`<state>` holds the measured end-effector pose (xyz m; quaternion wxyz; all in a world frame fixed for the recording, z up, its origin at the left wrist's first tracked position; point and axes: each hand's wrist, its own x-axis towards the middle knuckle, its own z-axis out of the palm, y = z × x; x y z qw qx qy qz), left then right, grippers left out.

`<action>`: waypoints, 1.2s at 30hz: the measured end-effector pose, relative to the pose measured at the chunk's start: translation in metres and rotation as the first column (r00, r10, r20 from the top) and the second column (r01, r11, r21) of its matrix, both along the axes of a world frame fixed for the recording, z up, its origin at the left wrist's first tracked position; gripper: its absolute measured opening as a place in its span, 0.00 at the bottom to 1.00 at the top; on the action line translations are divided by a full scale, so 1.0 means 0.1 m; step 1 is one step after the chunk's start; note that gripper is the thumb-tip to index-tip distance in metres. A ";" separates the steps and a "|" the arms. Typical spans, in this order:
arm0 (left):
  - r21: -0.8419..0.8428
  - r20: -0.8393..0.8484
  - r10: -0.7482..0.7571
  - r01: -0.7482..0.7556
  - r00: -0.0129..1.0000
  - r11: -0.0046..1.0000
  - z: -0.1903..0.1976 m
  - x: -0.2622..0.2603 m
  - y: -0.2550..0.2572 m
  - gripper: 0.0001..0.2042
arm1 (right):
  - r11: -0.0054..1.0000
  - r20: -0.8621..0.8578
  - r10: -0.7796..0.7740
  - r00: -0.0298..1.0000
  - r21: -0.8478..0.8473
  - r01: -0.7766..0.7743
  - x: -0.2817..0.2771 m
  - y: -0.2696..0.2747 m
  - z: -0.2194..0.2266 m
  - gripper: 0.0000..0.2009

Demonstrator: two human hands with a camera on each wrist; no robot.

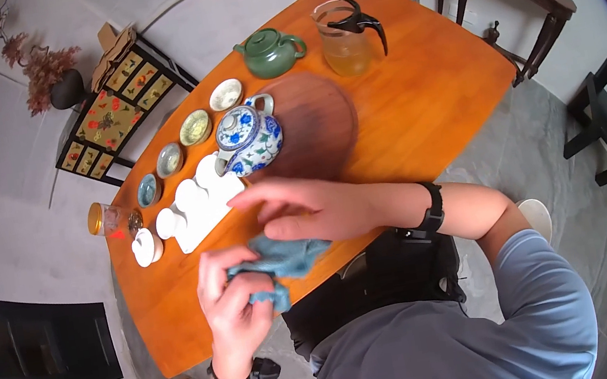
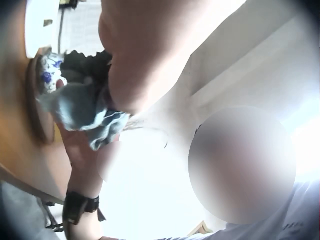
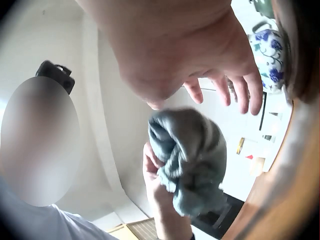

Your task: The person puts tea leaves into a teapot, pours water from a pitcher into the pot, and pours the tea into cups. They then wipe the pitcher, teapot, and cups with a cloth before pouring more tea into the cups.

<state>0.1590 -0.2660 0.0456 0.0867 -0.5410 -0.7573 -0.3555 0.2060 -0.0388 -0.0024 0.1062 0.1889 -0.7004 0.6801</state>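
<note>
A grey-blue cloth [image 1: 286,255] is bunched in my left hand [image 1: 229,298], whose fingers curl round it above the table's near edge. My right hand [image 1: 314,207] is held over the cloth, palm down. In the right wrist view the fingers of my right hand [image 3: 200,60] are loosely extended and apart from the cloth [image 3: 190,155]. The left wrist view shows the cloth [image 2: 80,107] between both hands. Just beyond my right hand stands a blue-and-white teapot [image 1: 253,138] on a round brown board [image 1: 325,123]. A white tray [image 1: 203,228] bearing several white cups lies close by.
Several small bowls [image 1: 194,127] line the far left of the wooden table [image 1: 416,102]. Behind stand a green teapot [image 1: 270,55] and a glass pitcher [image 1: 345,50] of yellowish liquid. A white lidded cup [image 1: 146,247] and gold-lidded jar [image 1: 100,218] are near the left edge.
</note>
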 end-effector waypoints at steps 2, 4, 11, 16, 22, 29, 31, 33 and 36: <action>0.108 -0.024 0.038 -0.036 0.999 0.994 -0.02 -0.03 0.24 0.10 | 0.959 0.201 0.225 0.953 -0.219 -0.180 0.12 0.06 0.01 0.24; 0.135 -0.114 0.035 -0.019 0.993 0.991 -0.02 -0.09 0.50 0.12 | 0.873 0.389 0.422 0.819 -0.418 -0.252 0.11 0.35 0.03 0.24; 0.076 0.011 -0.176 0.175 0.984 0.982 0.01 0.03 1.30 0.22 | 0.517 -0.370 -0.850 0.376 -0.448 0.729 -0.07 1.87 0.22 0.12; 0.140 0.419 -0.360 0.332 0.834 0.933 -0.36 -0.09 2.17 0.19 | 0.161 -0.251 -0.966 0.055 -0.423 0.892 -0.51 3.03 0.00 0.12; 0.353 0.745 -0.260 -0.033 0.615 0.935 -1.00 -0.33 3.57 0.15 | 0.431 0.071 -0.882 0.466 -0.276 0.859 -0.79 3.23 -0.76 0.11; 0.430 0.792 -0.291 -0.151 0.537 0.890 -0.84 -0.23 3.96 0.10 | 0.585 0.205 -0.522 0.828 -0.620 0.522 -0.74 3.09 -0.64 0.16; 0.420 0.819 -0.254 -0.235 0.514 0.877 -0.82 -0.21 3.97 0.12 | 0.647 0.075 -0.595 0.800 -0.545 0.533 -0.78 3.00 -0.66 0.16; 0.456 0.825 -0.302 -0.247 0.477 0.855 -0.84 -0.22 3.94 0.13 | 0.680 -0.099 -0.686 0.720 -0.436 0.589 -0.81 2.84 -0.63 0.13; 0.543 0.798 -0.413 -0.228 0.439 0.808 -0.89 -0.30 3.89 0.13 | 0.659 0.047 -0.638 0.768 -0.483 0.577 -0.88 2.67 -0.63 0.11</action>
